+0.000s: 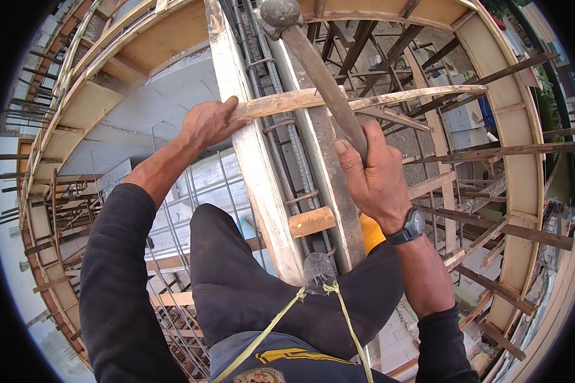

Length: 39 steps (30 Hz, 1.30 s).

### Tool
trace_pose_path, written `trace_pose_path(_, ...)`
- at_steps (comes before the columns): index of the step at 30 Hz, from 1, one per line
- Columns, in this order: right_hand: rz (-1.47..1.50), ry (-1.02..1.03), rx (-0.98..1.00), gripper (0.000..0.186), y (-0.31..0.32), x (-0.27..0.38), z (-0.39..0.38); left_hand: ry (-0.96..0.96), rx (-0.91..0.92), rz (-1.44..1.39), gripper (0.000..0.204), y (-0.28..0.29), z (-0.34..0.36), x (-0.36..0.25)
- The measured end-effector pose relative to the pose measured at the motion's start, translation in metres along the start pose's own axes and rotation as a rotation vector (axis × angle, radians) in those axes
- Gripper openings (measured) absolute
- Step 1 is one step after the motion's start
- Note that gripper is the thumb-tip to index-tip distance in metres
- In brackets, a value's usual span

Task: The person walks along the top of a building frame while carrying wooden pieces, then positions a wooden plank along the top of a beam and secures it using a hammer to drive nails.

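Note:
My left hand (206, 122) grips the near-left end of a short wooden strip (281, 103). The strip lies across the top of a narrow beam form, from its whitish left board (252, 163) to its right board (332, 163). In my right hand (378, 175) is a hammer (326, 76), held by its wooden handle, with the metal head raised at the top of the view. Steel reinforcing bars (294, 153) tied with rings run inside the form. Closer to me, a small wood block (311, 221) spans the gap between the boards.
A clear plastic cup of nails (318, 271) hangs at my waist on yellow string. My legs straddle the form. Curved plywood formwork (495, 57) rises at right, with wooden props (505, 152) beneath. Thin vertical rods (227, 179) stand below on the left.

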State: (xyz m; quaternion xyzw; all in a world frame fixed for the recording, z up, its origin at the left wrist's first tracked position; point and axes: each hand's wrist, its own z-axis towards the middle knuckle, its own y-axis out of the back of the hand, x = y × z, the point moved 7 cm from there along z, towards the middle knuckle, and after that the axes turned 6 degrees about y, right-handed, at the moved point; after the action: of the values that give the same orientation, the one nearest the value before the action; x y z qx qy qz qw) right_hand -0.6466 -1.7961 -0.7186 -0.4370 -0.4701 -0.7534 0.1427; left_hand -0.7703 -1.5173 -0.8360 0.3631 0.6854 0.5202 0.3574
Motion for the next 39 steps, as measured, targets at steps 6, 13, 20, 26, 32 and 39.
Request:
trace_pose_path(6,0.364,-0.037,-0.165,0.035,0.023,-0.017,-0.003,-0.024,-0.031,0.03,0.055,0.0,0.002,-0.006)
trace_pose_path(13,0.714,-0.794,-0.038,0.042,-0.037,-0.124,-0.029,-0.009,0.014,0.063,0.055,-0.004,0.004,-0.009)
trace_pose_path(20,0.581,-0.298,-0.275,0.038,0.037,-0.067,-0.006,0.029,0.047,0.087,0.053,-0.004,-0.001,-0.001)
trace_pose_path(26,-0.059,-0.225,-0.072,0.042,0.013,-0.09,-0.006,-0.004,0.006,0.079,0.051,0.003,0.007,-0.016)
trace_pose_path(32,0.158,-0.095,-0.087,0.045,0.038,-0.004,0.013,-0.005,0.009,0.036,0.051,-0.005,0.002,-0.001)
trace_pose_path(39,0.71,-0.594,-0.023,0.04,0.031,-0.061,0.015,-0.023,-0.059,0.056,0.053,-0.003,0.007,-0.009)
